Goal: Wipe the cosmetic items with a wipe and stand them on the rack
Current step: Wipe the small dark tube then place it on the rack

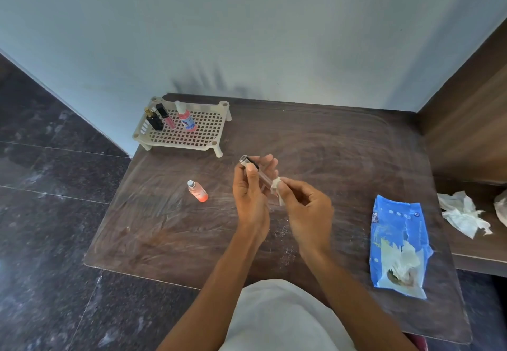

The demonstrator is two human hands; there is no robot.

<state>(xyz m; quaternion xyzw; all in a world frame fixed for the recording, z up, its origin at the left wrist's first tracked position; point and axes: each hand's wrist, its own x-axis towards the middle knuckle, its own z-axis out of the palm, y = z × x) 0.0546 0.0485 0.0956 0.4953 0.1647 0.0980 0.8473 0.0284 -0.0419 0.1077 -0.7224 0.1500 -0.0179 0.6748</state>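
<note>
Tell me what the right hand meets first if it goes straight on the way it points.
The tube in the left hand; the wipe that the right hand pinches seems to touch it, though depth is unclear.

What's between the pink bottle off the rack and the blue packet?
In the head view: the left hand holds a tube, the right hand pinches a wipe against it.

Rack (192, 135) far-left on table (343, 158); wipe pack (397, 243) right.
</note>
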